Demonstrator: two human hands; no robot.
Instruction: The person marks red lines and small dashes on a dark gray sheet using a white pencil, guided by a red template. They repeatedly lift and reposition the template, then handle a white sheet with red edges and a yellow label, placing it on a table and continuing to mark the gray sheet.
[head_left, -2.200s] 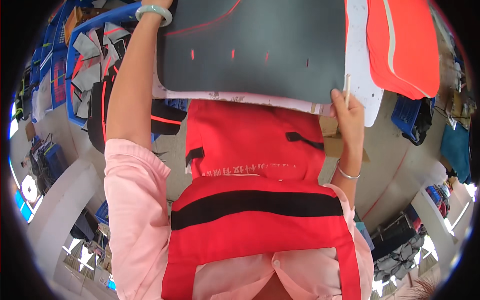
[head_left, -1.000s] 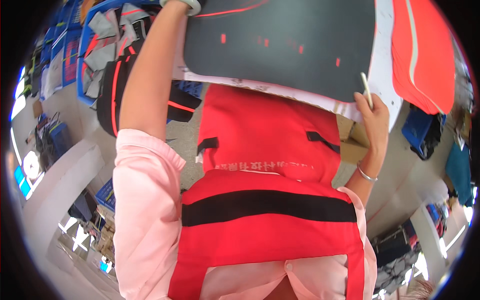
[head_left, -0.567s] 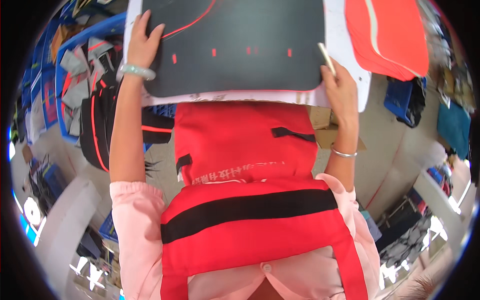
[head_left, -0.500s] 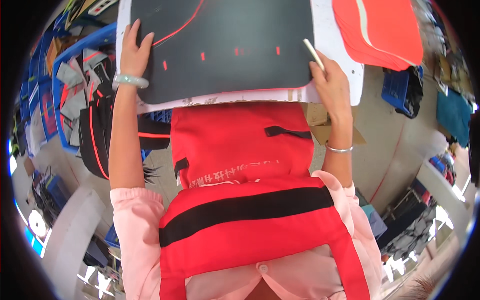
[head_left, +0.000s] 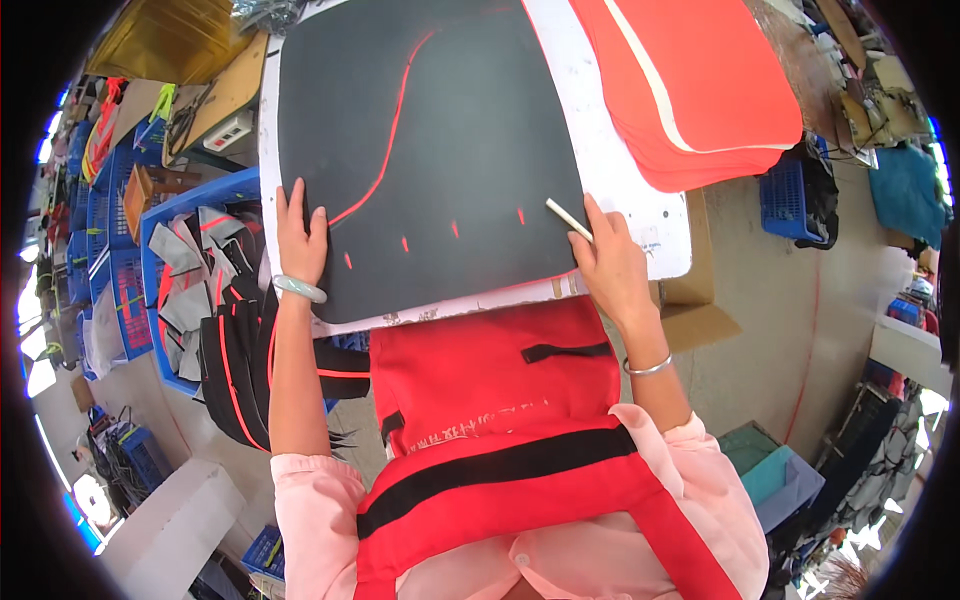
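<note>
A black sheet of material [head_left: 470, 130] lies flat on a white board [head_left: 655, 225] in front of me. It bears a long curved red line and a row of short red marks. My left hand [head_left: 302, 240] rests on the sheet's left near edge, thumb and fingers apart. At the right near corner, my right hand [head_left: 615, 260] is closed around a slim white stick [head_left: 569, 219], like a marking pen or chalk. The stick's free end points far left, over the sheet. Some of the right fingers are hidden beneath the hand.
A stack of orange-red sheets [head_left: 720, 90] overhangs the board's right side. To the left stands a blue crate [head_left: 155, 265] of grey pieces, with black red-striped pieces [head_left: 232, 370] beside it. An open cardboard box [head_left: 695, 320] sits below the board's right end.
My view has shifted, so the sheet and board appear lower and more of their far part shows. Both hands stay near the sheet's side edges, and the white stick remains in my right hand.
</note>
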